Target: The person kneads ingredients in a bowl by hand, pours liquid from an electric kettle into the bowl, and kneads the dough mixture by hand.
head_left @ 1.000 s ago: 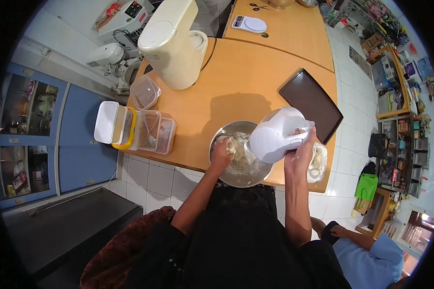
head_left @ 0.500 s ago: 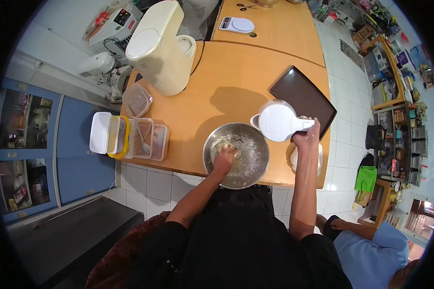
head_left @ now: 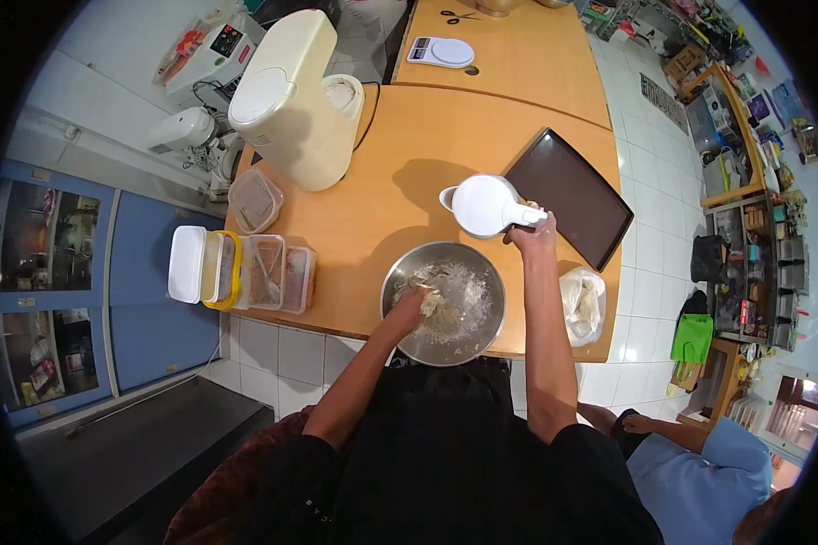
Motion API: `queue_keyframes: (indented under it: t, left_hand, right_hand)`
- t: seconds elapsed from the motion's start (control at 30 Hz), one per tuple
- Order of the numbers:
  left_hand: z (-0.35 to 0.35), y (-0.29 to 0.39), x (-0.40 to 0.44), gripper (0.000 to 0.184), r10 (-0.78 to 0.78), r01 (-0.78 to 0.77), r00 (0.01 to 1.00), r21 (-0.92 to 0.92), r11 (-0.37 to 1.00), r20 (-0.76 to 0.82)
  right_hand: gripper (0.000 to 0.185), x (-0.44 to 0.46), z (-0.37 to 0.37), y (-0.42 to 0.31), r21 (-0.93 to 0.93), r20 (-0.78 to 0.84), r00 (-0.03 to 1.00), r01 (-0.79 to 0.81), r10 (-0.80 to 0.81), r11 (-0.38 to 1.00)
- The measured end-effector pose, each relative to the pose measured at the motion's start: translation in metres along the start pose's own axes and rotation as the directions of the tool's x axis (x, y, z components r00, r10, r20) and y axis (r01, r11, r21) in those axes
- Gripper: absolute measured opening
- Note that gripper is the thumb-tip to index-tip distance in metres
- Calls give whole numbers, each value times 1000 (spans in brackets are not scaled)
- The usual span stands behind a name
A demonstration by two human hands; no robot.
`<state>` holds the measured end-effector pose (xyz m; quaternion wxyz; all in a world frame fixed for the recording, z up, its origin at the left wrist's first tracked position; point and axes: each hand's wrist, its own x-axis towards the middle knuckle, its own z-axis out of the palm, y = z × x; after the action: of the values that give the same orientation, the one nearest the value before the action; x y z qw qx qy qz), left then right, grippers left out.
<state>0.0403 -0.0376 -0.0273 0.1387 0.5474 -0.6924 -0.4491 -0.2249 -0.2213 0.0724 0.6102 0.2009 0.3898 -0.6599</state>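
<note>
A steel bowl (head_left: 488,338) with white flour and pale, lumpy dough (head_left: 438,307) stands at the table's near edge. My left hand (head_left: 411,306) reaches into it from the left, fingers closed round some of the dough. Behind the bowl and slightly right, my right hand (head_left: 533,232) grips the handle of a white pitcher (head_left: 483,205), which looks upright with its spout to the left. Right of my right forearm lies a plastic bag (head_left: 583,306) with something pale in it. A dark brown tray (head_left: 573,195) rests beyond my right hand.
A cream mixer (head_left: 291,104) stands back left on the table (head_left: 409,118). Plastic containers (head_left: 265,271) line the left edge, with another tub (head_left: 255,201) behind. A white scale (head_left: 441,52) and scissors (head_left: 461,16) lie far back. A person in blue (head_left: 700,477) is at the lower right.
The pitcher, tilted over the bowl at first, is now upright and has moved back and left with my right hand. My left hand has stayed in the bowl, shifting within the dough.
</note>
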Motion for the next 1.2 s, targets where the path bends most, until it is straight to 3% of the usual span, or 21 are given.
queue_keyframes:
  t: [0.13,0.17,0.33,0.37,0.4,0.47,0.57,0.67,0.87,1.0,1.07,1.2]
  left_hand:
    - [-9,19,-2,61,-65,64,997,13,998,37]
    - [-9,20,0,62,-66,66,997,13,998,47]
    - [8,1,4,70,5,-10,997,64,998,82]
    - [4,6,0,73,0,-8,997,93,996,83]
    - [-8,25,-3,74,-90,76,990,120,990,108]
    - [-31,75,-9,77,-268,241,951,174,955,156]
    - [-20,77,-20,77,-159,173,983,182,968,-88]
    - [-10,75,-25,69,5,64,979,327,943,-206]
    - [-4,62,-28,52,-6,50,992,347,936,-127]
    - [15,42,-22,55,-52,87,994,431,898,-93]
    - [14,48,-22,57,-116,135,991,434,891,-70]
    - [-3,77,-31,64,-160,159,986,529,834,-44]
  right_hand:
    - [85,-37,32,8,7,-84,994,-72,73,997]
    - [81,-28,31,11,85,-108,992,-62,71,994]
    - [79,10,18,12,-87,35,998,-50,53,995]
    - [79,30,5,11,-27,12,995,-102,103,994]
    - [80,41,-1,10,34,-7,988,-153,154,988]
    - [73,35,2,9,-40,-39,982,-186,185,982]
    - [78,10,7,9,-65,-65,985,-164,160,984]
    - [83,17,0,11,-75,-41,994,-107,105,991]
    - [79,5,14,10,-77,-77,987,-149,143,986]
    - [82,29,1,10,-133,-65,984,-175,167,976]
    - [76,27,-4,9,-183,-192,969,-192,156,964]
    - [84,-24,-7,13,-316,-231,962,-217,148,923]
